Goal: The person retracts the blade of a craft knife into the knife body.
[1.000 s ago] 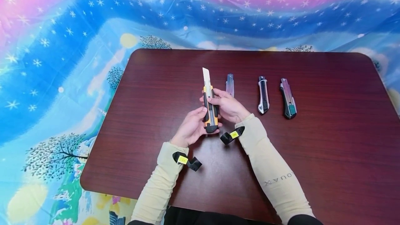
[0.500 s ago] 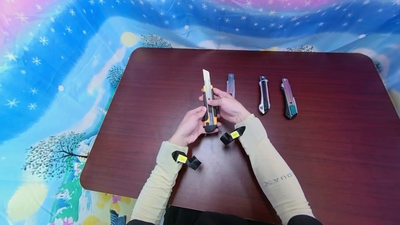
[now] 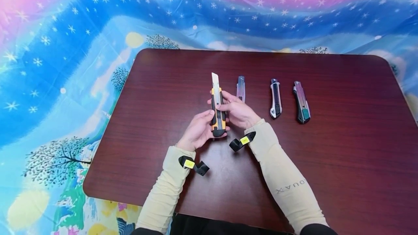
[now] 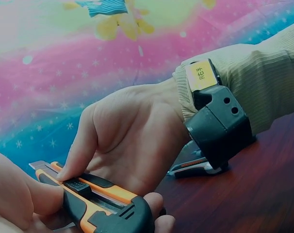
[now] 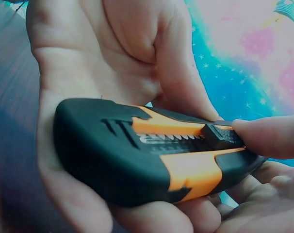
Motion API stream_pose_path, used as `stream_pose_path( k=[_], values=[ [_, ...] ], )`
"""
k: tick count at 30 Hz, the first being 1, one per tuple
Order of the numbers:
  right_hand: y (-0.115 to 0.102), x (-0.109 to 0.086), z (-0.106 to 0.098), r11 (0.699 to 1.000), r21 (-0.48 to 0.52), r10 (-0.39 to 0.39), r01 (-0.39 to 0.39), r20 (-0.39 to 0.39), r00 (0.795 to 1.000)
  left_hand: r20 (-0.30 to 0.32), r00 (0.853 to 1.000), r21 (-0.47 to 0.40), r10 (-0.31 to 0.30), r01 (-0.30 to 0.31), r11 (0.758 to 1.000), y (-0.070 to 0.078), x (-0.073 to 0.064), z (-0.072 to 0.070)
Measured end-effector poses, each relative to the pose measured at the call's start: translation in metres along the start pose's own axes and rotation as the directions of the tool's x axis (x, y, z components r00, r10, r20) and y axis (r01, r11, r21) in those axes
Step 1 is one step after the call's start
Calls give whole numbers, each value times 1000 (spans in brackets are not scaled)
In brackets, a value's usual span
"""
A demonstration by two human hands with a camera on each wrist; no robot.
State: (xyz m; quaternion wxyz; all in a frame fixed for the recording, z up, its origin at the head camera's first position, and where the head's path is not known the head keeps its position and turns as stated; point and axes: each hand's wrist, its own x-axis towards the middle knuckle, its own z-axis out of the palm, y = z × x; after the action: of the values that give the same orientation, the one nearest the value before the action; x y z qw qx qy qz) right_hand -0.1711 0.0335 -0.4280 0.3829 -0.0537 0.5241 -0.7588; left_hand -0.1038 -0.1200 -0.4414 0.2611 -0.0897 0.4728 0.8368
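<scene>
Both hands hold a yellow-orange and black utility knife [image 3: 218,123], raised in front of the body with its blade [image 3: 215,80] out and pointing away. My left hand [image 3: 197,130] grips the handle from the left, its fingers wrapped beneath the black butt end. On the other side, my right hand [image 3: 240,113] pinches the upper handle. In the right wrist view, the right thumb [image 5: 270,138] meets the black slider [image 5: 220,137]. Metal blade teeth show in the channel behind that slider. Fingers under the handle are partly hidden.
Three more utility knives lie on the dark red table [image 3: 156,93]: a purple-grey one [image 3: 241,85] partly behind the right hand, a silver and black one [image 3: 275,99], and a purple one with a green slider [image 3: 302,102]. A patterned cloth [image 3: 209,10] hangs behind.
The utility knife's handle has shifted slightly up and away, and a little less blade shows beyond it. Both hands keep their grip; the other knives lie as before.
</scene>
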Motion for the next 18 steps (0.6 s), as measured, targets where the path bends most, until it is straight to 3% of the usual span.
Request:
stream_pose_path(
  k=[18],
  values=[
    [1,1,3,998,46,33,-33,3,999,-21,1000,12,17,-17,1000,3,-3,-1]
  ],
)
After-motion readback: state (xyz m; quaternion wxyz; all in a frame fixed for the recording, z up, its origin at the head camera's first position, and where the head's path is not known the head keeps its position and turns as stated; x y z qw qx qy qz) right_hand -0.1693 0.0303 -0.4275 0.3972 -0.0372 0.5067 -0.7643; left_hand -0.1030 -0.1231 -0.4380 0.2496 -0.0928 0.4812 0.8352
